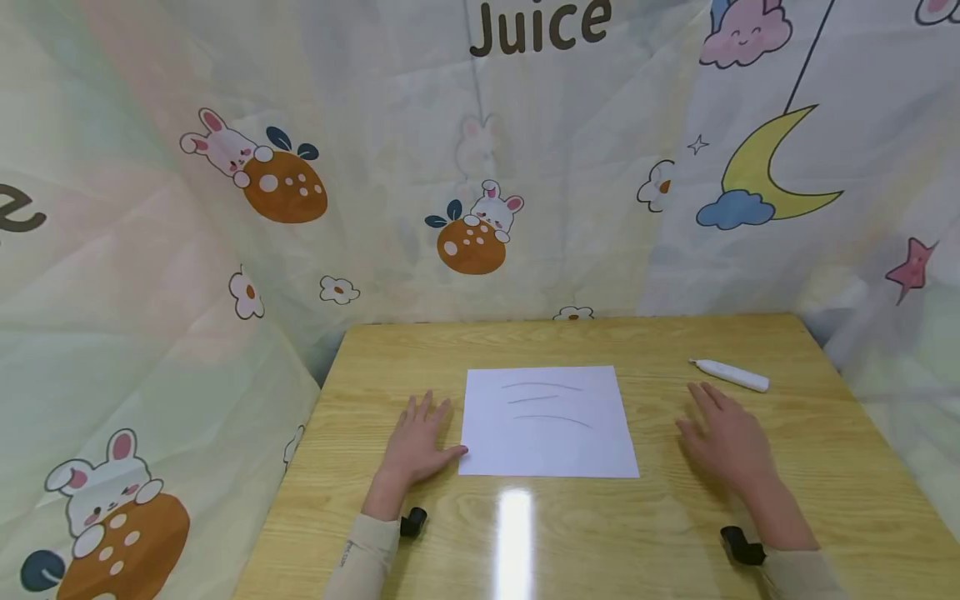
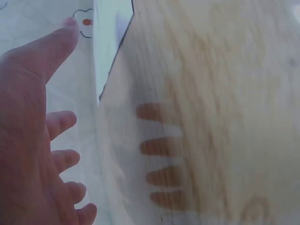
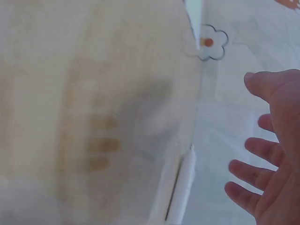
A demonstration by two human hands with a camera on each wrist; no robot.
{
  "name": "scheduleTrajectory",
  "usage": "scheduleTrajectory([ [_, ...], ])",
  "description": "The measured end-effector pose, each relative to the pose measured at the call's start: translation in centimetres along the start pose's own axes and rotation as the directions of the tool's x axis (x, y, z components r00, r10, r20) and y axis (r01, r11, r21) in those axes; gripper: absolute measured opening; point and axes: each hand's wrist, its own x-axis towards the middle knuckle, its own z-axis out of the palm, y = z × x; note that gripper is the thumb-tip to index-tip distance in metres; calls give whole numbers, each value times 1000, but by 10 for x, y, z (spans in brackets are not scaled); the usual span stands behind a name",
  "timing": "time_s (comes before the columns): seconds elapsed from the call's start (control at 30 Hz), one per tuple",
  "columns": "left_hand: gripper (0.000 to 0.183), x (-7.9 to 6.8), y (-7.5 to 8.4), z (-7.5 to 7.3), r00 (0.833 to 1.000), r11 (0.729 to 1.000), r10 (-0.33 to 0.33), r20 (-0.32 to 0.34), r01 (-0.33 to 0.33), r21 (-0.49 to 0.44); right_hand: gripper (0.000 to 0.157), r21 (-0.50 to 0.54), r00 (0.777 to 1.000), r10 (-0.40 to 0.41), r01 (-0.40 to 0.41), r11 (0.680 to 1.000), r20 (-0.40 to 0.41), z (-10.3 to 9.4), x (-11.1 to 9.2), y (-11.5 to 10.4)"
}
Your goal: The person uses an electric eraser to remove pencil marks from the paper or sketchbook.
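A white sheet of paper [image 1: 547, 446] with several thin curved lines drawn on it lies on the wooden table. At its left edge is my left hand [image 1: 416, 446], fingers spread and the thumb tip right at the paper's edge; it holds nothing. To the right of the sheet, my right hand [image 1: 727, 442] hovers over the wood with relaxed fingers and nothing in them. Just beyond its fingertips lies a white pen [image 1: 731, 375] with a narrow tip pointing left. In the right wrist view the white pen [image 3: 183, 185] appears beside the fingers.
The wooden table [image 1: 585, 533] carries a bright light reflection near its front. Behind and beside it hangs a pale curtain [image 1: 390, 167] printed with rabbits, flowers and a moon. A small black wrist camera [image 1: 412, 522] sits at the left sleeve, another black camera [image 1: 741, 547] at the right.
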Motion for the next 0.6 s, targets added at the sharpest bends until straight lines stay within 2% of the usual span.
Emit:
scheduleTrajectory([
  [0.13,90,0,3,-1,1000,999,11,29,-11,-33,58,40,998,33,-35,999,48,-9,4,2],
  [0.33,83,2,15,-1,996,994,90,-7,-91,-68,46,98,988,90,-102,990,125,-20,8,14],
  [0.43,79,7,23,-1,992,990,129,0,-129,-52,43,98,985,102,-117,988,141,-24,13,21],
  [0.6,76,14,36,-4,988,988,151,28,-151,21,39,107,990,87,-99,989,110,-36,22,25],
])
